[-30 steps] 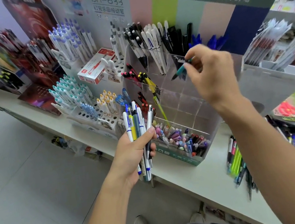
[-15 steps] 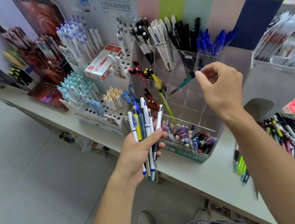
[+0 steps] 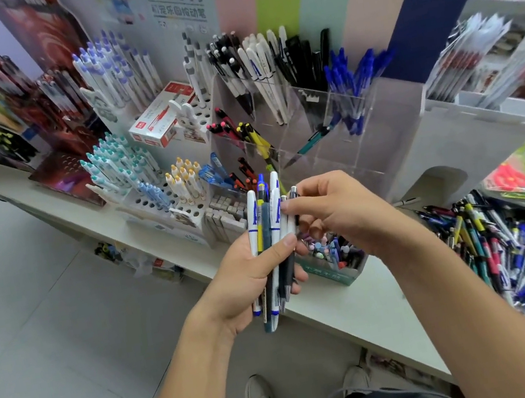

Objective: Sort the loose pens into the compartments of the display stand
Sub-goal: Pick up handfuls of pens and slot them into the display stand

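My left hand [image 3: 250, 277] grips a bunch of pens [image 3: 268, 232], white, blue and dark ones, held upright in front of the stand. My right hand [image 3: 336, 214] has its fingertips pinched on the top of one pen at the right side of that bunch. Behind them stands the clear acrylic display stand [image 3: 391, 128] with tiered compartments. A teal pen [image 3: 312, 141] lies slanted alone in a middle compartment. Other compartments hold blue pens [image 3: 350, 87], black pens and white pens [image 3: 264, 73].
A large heap of loose pens [image 3: 512, 244] lies on the white counter [image 3: 368, 299] at the right. White racks of pens [image 3: 131, 172] and a red-and-white box [image 3: 160, 118] stand at the left. A front tray of small pens [image 3: 332, 253] sits under my hands.
My right hand let go of the teal pen in the middle compartment and came down to the bunch in my left hand, where it now pinches a pen's top.
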